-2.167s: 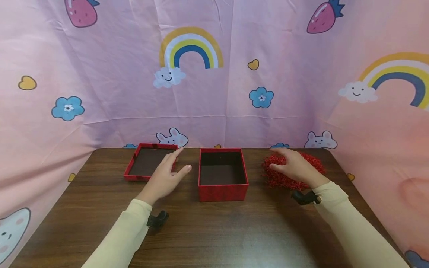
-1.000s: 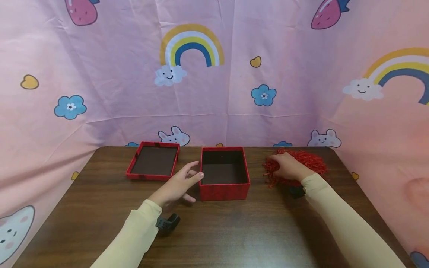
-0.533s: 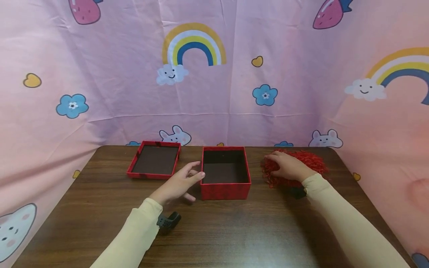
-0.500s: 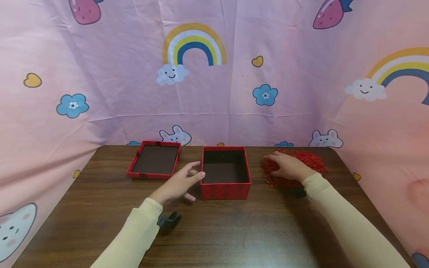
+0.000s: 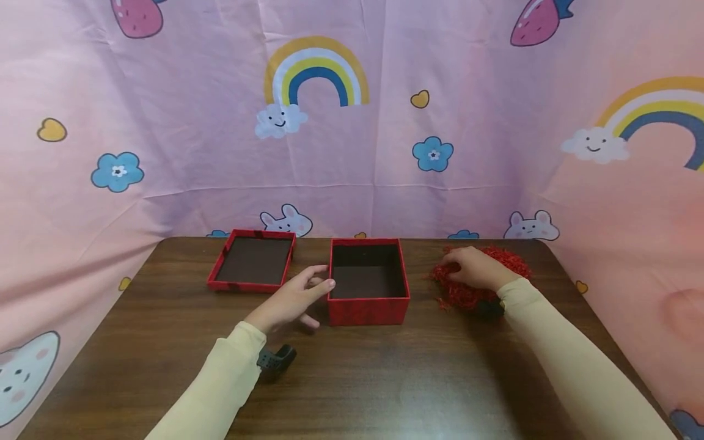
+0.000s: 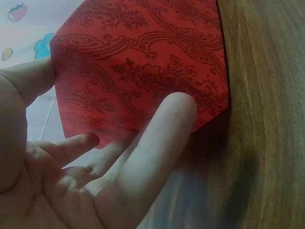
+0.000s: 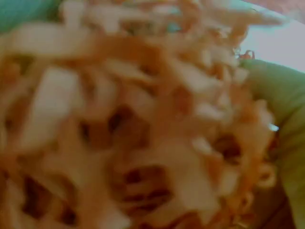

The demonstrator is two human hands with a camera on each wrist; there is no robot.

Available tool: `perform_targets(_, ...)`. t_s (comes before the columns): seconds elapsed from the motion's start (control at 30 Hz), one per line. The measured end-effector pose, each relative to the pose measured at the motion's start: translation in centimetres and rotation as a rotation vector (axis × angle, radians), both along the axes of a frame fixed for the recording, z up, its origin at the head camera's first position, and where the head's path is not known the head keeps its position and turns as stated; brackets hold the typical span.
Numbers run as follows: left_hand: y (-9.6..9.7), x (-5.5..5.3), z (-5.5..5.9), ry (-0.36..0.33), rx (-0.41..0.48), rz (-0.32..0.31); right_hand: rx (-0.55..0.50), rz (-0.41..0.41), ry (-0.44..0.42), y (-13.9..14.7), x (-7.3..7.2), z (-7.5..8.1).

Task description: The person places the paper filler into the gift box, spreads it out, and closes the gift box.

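Note:
At the middle of the table stands a red patterned box (image 5: pixel 368 311), its top uncovered and its dark inside showing. My left hand (image 5: pixel 291 300) is at the box's left side with fingers loosely spread. In the left wrist view, the thumb and fingers of the left hand (image 6: pixel 100 176) lie along the patterned red wall (image 6: pixel 138 62). On the right, my right hand (image 5: pixel 477 269) grips into a heap of red shredded paper (image 5: pixel 506 260); its fingertips are partly hidden among the strands. Blurred paper strands (image 7: pixel 143 119) fill the right wrist view.
A shallow red box lid (image 5: pixel 253 260) lies upturned with its dark inside showing, at the back left of the brown wooden table (image 5: pixel 363 379). A printed pink cloth (image 5: pixel 220 146) hangs behind the table and along both sides.
My right hand came down onto the shredded paper and its fingers have curled into it. My left hand moved right and down, from near the lid to the box's left side.

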State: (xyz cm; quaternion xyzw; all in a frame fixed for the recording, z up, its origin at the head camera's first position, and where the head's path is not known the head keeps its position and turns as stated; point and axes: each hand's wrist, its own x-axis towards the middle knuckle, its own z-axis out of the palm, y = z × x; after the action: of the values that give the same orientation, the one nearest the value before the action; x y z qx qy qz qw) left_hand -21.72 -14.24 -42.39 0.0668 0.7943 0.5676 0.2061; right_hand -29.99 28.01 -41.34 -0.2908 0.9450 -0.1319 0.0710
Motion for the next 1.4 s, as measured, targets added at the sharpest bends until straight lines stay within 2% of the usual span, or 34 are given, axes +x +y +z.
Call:
perform_targets(0.13, 0.1, -0.1, 0.2, 0.004, -0.005, 0.004, 0.009, -0.023, -0.016, 0.2, 0.3, 0.6)
perform_targets(0.37, 0.3, 0.5, 0.8, 0.009, -0.044, 0.002, 0.180, -0.011, -0.137, -0.3, 1.7, 1.7)
perform_targets(0.47, 0.2, 0.6, 0.8, -0.001, -0.052, 0.008, 0.232, 0.020, -0.130, -0.6, 1.8, 1.4)
perform_targets(0.53, 0.2, 0.5, 0.7, -0.005, -0.048, 0.009, 0.239, 0.034, -0.096, -0.6, 1.7, 1.2)
perform_targets(0.77, 0.1, 0.2, 0.2, -0.010, -0.031, 0.020, 0.109, 0.008, -0.031, -0.3, 0.9, 1.5)
perform_targets(0.93, -0.1, 0.0, 0.2, -0.005, -0.025, 0.015, 0.038, -0.014, 0.054, 0.0, 0.8, 2.8)
perform_targets(1.03, -0.1, -0.1, 0.2, -0.006, -0.019, 0.008, 0.033, -0.038, 0.127, 0.2, 0.8, 3.7)
perform_targets(1.13, -0.1, -0.1, 0.2, -0.009, -0.016, 0.004, 0.011, -0.079, 0.164, 0.5, 1.0, 4.7)
perform_targets(1.4, -0.1, -0.1, 0.3, -0.023, -0.013, 0.005, -0.027, -0.144, 0.147, 1.4, 1.0, 7.2)
